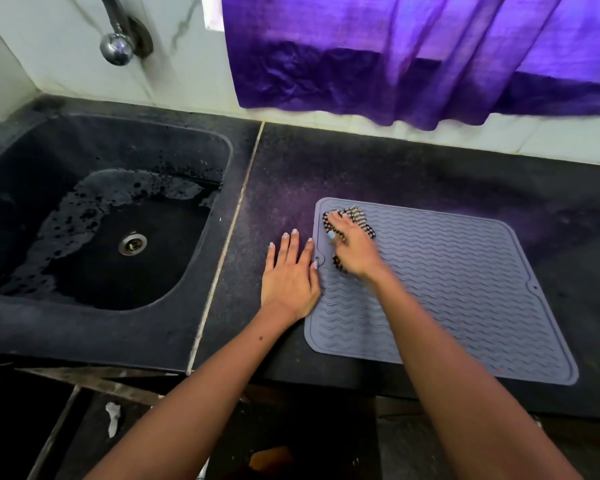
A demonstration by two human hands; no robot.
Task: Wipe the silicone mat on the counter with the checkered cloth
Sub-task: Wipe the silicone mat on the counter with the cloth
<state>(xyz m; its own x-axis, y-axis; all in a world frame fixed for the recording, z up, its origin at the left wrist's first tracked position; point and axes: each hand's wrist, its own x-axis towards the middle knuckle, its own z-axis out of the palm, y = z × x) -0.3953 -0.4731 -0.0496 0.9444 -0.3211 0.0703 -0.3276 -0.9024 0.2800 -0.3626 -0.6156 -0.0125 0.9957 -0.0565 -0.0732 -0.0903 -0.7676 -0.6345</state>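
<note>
Nearest the front edge of the dark worktop [378, 168] lies the grey silicone mat [465, 289], flat and right of the seam. The left hand [290, 275] rests spread, palm down, on the worktop with its thumb side touching the mat's left edge. Farther back, at the mat's far left corner, the right hand [352, 249] is closed over the bunched checkered cloth [352, 216], pressing it onto the ribbed surface; beyond the seam to the left sits the wet black sink [94, 327].

Dark sink [32, 306] holding shallow soapy water around drain [132, 243]; tap [116, 46] above sink, purple curtain [413, 57] right of tap, perhaps paper scrap [112, 418] below sink.
</note>
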